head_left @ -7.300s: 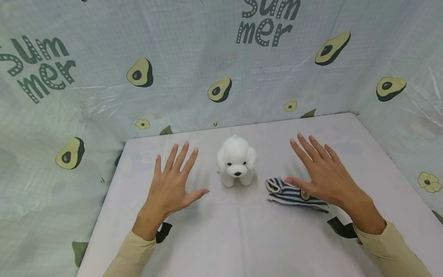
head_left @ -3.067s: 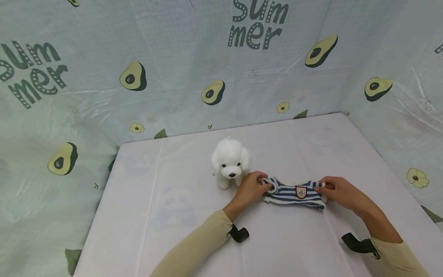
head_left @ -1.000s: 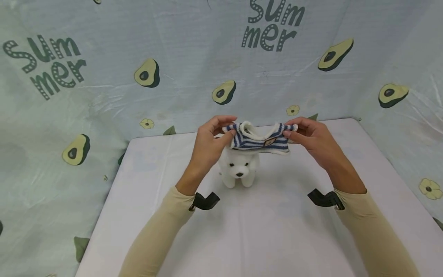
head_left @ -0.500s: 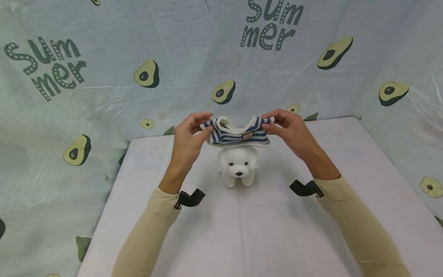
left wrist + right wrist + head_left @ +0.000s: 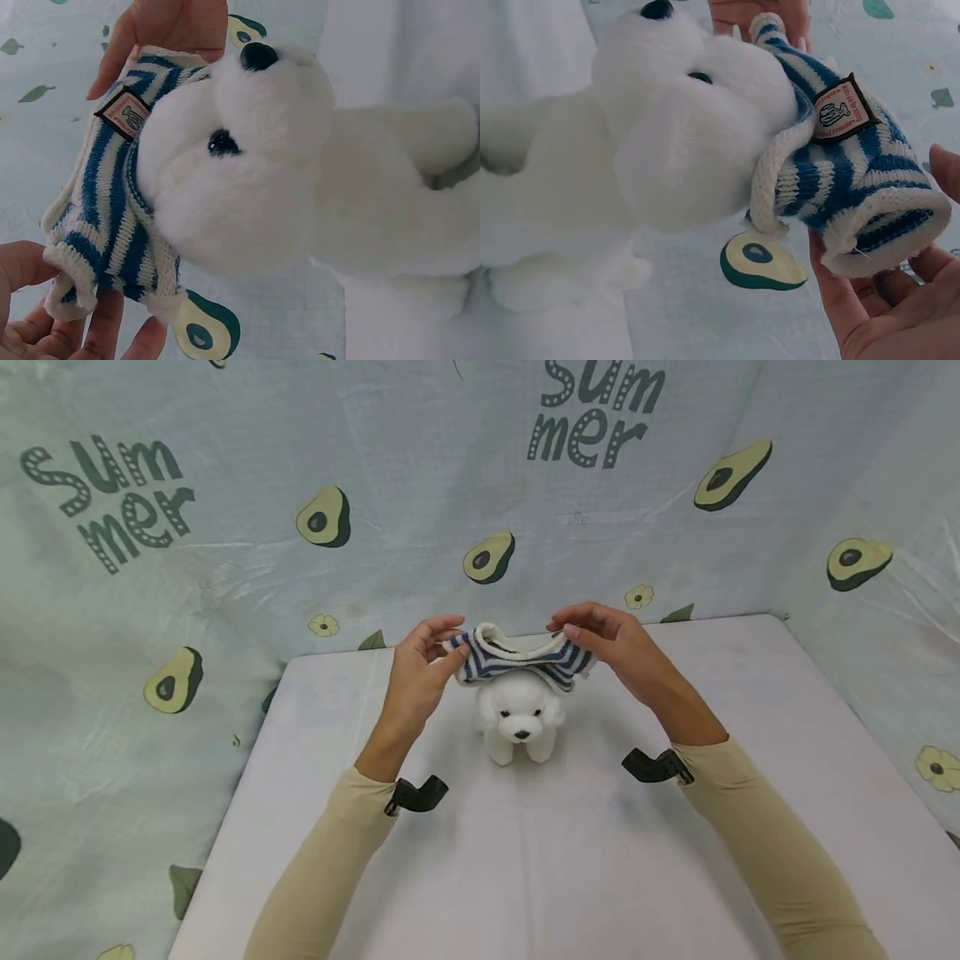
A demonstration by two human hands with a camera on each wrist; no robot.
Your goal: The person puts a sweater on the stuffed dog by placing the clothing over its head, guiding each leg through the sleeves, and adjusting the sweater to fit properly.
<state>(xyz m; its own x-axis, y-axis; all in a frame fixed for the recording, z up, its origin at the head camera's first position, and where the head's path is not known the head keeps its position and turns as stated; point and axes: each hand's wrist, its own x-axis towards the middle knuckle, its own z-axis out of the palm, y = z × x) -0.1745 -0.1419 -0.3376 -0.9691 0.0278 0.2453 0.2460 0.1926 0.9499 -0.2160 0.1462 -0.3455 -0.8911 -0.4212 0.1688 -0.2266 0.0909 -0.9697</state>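
A small blue-and-white striped knitted sweater (image 5: 483,667) is held stretched over the head of a white plush dog (image 5: 521,714), which stands on the table facing me. Its hem lies round the top of the head, as the left wrist view shows beside the dog's eye. My left hand (image 5: 414,681) pinches the sleeve on its side between thumb and fingers. My right hand (image 5: 626,652) grips the other shoulder by the collar, its fingers behind the knit. A badge (image 5: 844,111) on the sweater's front shows in both wrist views. The dog's hindquarters are hidden.
The table (image 5: 525,860) has a pale cloth. Behind it and at both sides hangs a curtain (image 5: 420,460) printed with avocados and lettering. Black wrist cameras (image 5: 422,795) jut inward from both sleeves.
The sweater, picked up from the table earlier, has moved left over the dog's head and then down onto its top. The right hand has shifted its hold from the sleeve towards the collar.
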